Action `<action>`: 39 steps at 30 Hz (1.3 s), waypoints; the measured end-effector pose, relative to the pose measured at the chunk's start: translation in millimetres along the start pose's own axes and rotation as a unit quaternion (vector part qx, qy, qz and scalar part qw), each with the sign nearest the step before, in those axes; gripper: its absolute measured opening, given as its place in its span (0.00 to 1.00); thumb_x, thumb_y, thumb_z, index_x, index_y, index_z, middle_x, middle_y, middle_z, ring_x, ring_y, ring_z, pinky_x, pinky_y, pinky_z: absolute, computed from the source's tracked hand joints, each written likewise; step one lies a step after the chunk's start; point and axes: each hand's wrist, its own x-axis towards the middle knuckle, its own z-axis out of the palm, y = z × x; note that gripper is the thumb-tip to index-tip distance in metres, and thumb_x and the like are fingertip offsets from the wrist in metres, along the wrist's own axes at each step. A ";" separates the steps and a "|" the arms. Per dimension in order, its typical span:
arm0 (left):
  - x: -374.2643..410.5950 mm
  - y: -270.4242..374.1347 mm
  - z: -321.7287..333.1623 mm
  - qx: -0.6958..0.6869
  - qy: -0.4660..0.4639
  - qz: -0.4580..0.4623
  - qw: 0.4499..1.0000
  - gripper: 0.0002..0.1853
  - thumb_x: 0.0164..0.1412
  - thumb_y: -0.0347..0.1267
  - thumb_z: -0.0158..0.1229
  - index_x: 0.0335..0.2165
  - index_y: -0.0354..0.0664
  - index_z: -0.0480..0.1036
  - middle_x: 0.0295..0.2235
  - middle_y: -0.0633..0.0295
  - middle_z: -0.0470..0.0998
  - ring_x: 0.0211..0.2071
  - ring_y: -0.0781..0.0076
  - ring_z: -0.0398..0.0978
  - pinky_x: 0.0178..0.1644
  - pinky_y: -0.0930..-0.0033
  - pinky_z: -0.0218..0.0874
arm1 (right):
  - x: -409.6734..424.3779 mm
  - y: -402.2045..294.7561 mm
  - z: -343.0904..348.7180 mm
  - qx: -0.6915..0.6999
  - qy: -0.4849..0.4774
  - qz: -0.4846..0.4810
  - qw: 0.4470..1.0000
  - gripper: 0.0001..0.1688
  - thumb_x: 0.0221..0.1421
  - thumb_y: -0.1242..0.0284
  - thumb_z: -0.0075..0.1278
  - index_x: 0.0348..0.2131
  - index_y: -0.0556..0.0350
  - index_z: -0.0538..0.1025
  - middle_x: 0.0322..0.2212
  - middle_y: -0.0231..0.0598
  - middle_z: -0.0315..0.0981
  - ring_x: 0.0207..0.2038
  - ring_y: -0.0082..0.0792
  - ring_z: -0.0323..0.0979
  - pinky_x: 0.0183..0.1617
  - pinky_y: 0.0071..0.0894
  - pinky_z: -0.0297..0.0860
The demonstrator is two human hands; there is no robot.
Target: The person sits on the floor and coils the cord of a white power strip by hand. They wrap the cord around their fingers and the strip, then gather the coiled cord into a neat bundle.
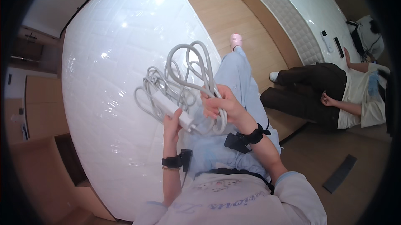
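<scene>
My left hand [173, 126] grips the lower end of a white power adapter [173, 111], its thumb lying across the casing. Loops of a thick grey cable [178, 47] are bunched in my right hand [224, 103], whose fingers curl round them above my lap. Beside and behind the adapter, more thin grey cable [152, 78] lies in tangled coils over the plastic-wrapped mattress [103, 99]. Both wrists carry black straps with small black devices.
At the right another person [360, 96] sits on a second wrapped mattress [305, 15], one hand resting near a black remote-like object [339, 47] and a white object [326, 41]. A dark flat strip [340, 173] lies on the floor. Wooden furniture [47, 106] stands at the left.
</scene>
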 end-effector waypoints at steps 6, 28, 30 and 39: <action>-31.8 36.5 9.5 -0.093 -0.094 0.129 0.983 0.18 0.53 0.27 0.51 0.43 0.32 0.60 0.39 0.50 0.71 0.39 0.60 0.73 0.41 0.63 0.67 | 4.9 0.1 -10.0 -0.177 0.060 0.062 0.981 0.07 0.44 0.78 0.50 0.28 0.61 0.69 0.18 0.32 0.66 0.16 0.21 0.64 0.22 0.22 0.63; -37.3 46.9 65.3 -0.129 -0.270 0.167 0.940 0.34 0.64 0.51 0.26 0.59 0.38 0.46 0.59 0.55 0.47 0.58 0.65 0.50 0.59 0.69 0.41 | 8.4 10.5 -13.3 -0.278 0.052 0.067 0.957 0.29 0.42 0.71 0.59 0.44 0.64 0.69 0.32 0.29 0.68 0.34 0.19 0.65 0.39 0.17 0.61; -31.2 45.1 66.8 -0.200 -0.331 0.175 0.905 0.37 0.62 0.55 0.24 0.59 0.39 0.44 0.61 0.57 0.42 0.60 0.66 0.44 0.61 0.69 0.34 | 7.4 14.6 -9.8 -0.209 0.091 0.057 0.972 0.30 0.40 0.71 0.60 0.43 0.64 0.69 0.33 0.32 0.70 0.35 0.19 0.66 0.39 0.17 0.62; 30.6 24.5 42.1 0.315 0.039 0.316 0.894 0.22 0.55 0.34 0.55 0.46 0.31 0.64 0.38 0.54 0.69 0.40 0.68 0.67 0.43 0.71 0.58 | -6.3 -14.2 -27.1 0.006 -0.014 -0.011 1.000 0.41 0.33 0.68 0.55 0.48 0.69 0.63 0.36 0.54 0.71 0.38 0.44 0.72 0.41 0.35 0.69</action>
